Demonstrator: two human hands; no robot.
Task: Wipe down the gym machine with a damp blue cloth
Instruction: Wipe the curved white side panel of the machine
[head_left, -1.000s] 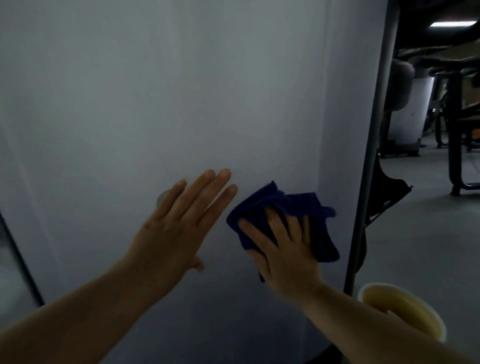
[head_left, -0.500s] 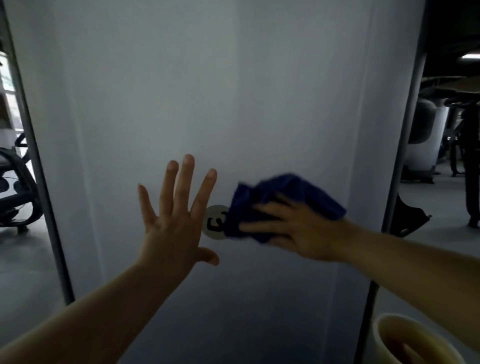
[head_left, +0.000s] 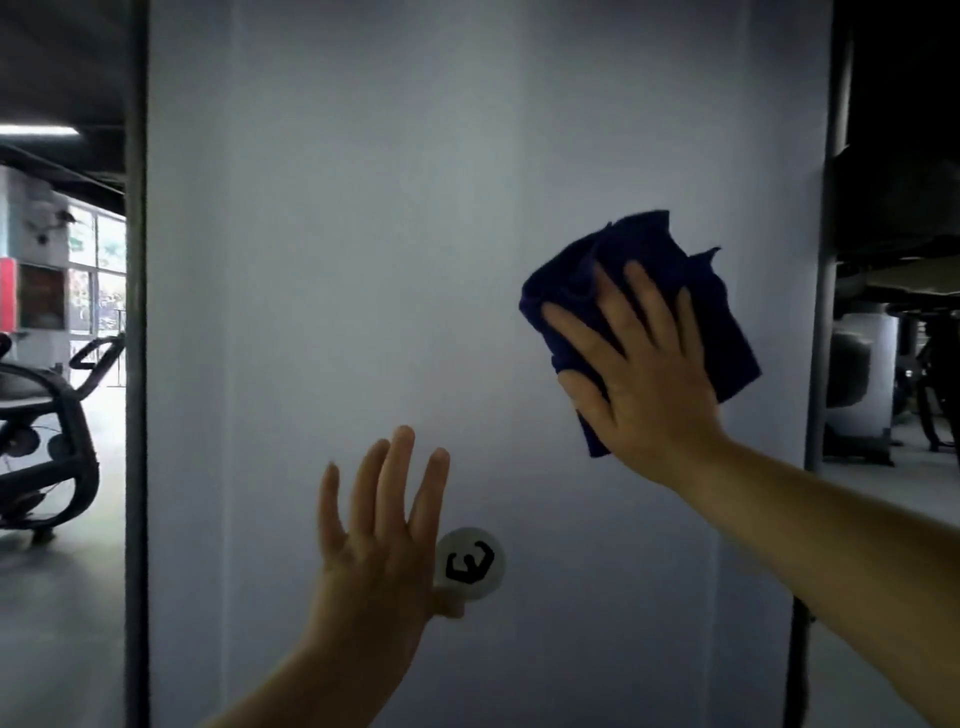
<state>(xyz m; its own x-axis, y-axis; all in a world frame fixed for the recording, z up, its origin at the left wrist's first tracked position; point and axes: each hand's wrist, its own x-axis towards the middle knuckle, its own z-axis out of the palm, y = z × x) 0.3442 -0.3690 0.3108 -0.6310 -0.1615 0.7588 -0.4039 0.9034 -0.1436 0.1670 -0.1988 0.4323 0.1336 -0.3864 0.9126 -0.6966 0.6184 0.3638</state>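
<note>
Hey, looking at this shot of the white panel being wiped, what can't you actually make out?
- Head view: the cloth is partly hidden under the right hand; its dampness cannot be told.
- The round badge has its left edge behind the left hand.
- The panel is cut off at the top and bottom edges.
- The bike is cut off at the left edge.

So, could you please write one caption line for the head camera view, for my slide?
Right hand presses a blue cloth flat against the machine's white panel; left hand open beside a round logo badge.
</note>
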